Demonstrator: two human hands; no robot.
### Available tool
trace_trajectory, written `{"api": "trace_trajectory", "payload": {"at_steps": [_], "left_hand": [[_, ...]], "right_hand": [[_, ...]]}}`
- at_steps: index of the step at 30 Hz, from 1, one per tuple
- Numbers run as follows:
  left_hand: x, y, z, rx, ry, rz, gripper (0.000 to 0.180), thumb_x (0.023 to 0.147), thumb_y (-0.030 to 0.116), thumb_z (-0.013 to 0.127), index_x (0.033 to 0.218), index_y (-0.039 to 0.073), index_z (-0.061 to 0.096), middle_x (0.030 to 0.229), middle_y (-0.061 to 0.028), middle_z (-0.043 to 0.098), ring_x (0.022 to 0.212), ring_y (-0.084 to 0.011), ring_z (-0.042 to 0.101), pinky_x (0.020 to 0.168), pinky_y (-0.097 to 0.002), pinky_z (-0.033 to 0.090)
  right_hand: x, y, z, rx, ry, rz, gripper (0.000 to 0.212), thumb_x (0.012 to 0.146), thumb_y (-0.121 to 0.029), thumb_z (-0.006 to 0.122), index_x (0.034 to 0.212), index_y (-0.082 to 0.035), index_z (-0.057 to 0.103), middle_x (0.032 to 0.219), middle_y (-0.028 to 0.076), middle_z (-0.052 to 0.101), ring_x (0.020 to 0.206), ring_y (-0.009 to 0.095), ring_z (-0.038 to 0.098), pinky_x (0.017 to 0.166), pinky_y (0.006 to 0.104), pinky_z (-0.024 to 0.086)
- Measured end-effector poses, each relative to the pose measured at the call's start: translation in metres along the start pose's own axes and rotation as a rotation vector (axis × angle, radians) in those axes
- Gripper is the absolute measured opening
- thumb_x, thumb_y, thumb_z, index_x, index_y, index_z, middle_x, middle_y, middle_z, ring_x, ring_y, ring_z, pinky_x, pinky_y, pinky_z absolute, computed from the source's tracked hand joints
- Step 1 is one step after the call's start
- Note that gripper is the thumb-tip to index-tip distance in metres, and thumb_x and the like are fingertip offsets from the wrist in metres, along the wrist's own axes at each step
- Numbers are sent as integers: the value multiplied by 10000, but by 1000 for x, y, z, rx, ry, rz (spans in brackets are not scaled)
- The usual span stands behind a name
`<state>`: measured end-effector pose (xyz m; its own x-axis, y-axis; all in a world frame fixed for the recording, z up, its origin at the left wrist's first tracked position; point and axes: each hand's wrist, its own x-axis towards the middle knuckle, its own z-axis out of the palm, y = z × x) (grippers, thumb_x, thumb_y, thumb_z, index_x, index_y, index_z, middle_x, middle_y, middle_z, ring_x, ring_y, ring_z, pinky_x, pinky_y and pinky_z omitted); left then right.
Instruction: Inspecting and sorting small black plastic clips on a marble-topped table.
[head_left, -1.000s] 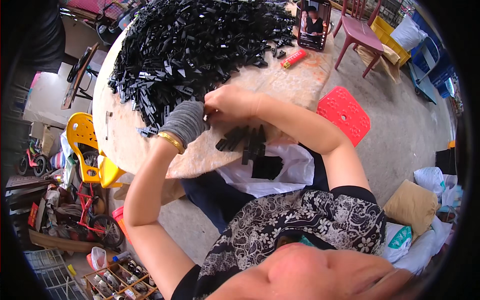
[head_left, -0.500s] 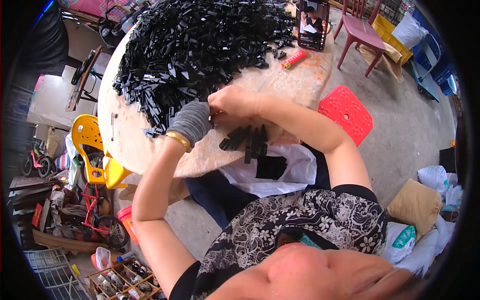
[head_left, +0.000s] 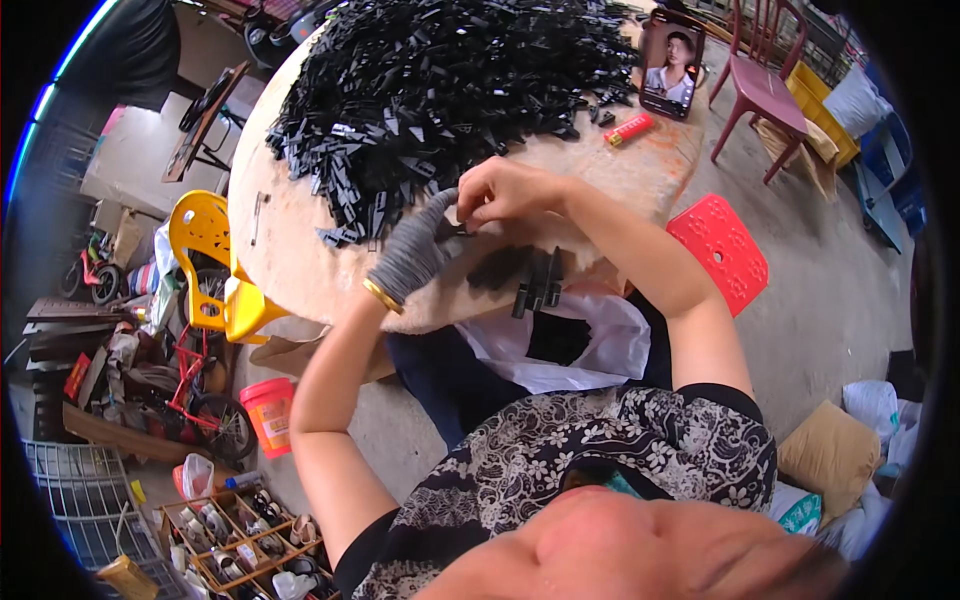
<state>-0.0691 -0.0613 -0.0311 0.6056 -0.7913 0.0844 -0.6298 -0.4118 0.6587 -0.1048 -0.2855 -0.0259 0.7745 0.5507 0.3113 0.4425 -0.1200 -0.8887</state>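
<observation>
A big heap of small black plastic pieces [head_left: 450,90] covers most of the round wooden table [head_left: 300,255]. My left hand [head_left: 415,250], in a grey knit glove with a gold bangle at the wrist, meets my bare right hand [head_left: 505,190] at the near edge of the heap. Both pinch a small black piece between their fingertips. A short row of black pieces [head_left: 535,280] lies at the table's near edge, just under my hands. Below it a white plastic bag [head_left: 575,345] on my lap holds more black pieces.
A phone [head_left: 670,65] stands propped at the table's far right, with a red lighter [head_left: 628,128] beside it. A red stool [head_left: 720,250] and a dark red chair [head_left: 765,90] stand to the right. A yellow child's chair [head_left: 205,250] and an orange bucket [head_left: 268,412] are left.
Both hands stay together at the heap's near edge, working a small piece. The view has shifted slightly; the row of pieces lies where it did.
</observation>
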Motion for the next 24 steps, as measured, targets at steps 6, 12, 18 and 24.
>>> {"api": "trace_trajectory", "payload": {"at_steps": [6,12,18,24], "left_hand": [[-24,40,21,-132,220,12,722,815,115,655,1424,150,269,797,-103,638,729,-243,637,680,-332,503],[-28,69,18,160,113,31,666,797,172,689,1380,85,378,927,-153,646,816,-274,645,726,-355,507],[-31,52,-23,492,255,300,416,808,149,636,1215,96,569,1011,-151,614,936,-325,577,827,-399,472],[-24,-8,-74,914,135,119,436,758,-9,496,1144,150,622,1214,-129,551,1089,-332,511,943,-391,435]], "right_hand": [[-4,-17,2,108,-73,246,250,767,-119,738,958,29,669,872,86,693,787,107,630,702,265,509],[-8,-26,4,-25,-139,383,239,746,-130,752,901,37,680,791,80,695,686,133,631,636,282,504],[-9,-36,-1,-265,-290,322,226,757,-266,735,778,-43,702,682,73,666,636,134,621,590,288,478],[0,-8,4,-603,454,-92,141,789,-162,648,903,-85,682,814,99,603,782,281,618,673,361,495]]}}
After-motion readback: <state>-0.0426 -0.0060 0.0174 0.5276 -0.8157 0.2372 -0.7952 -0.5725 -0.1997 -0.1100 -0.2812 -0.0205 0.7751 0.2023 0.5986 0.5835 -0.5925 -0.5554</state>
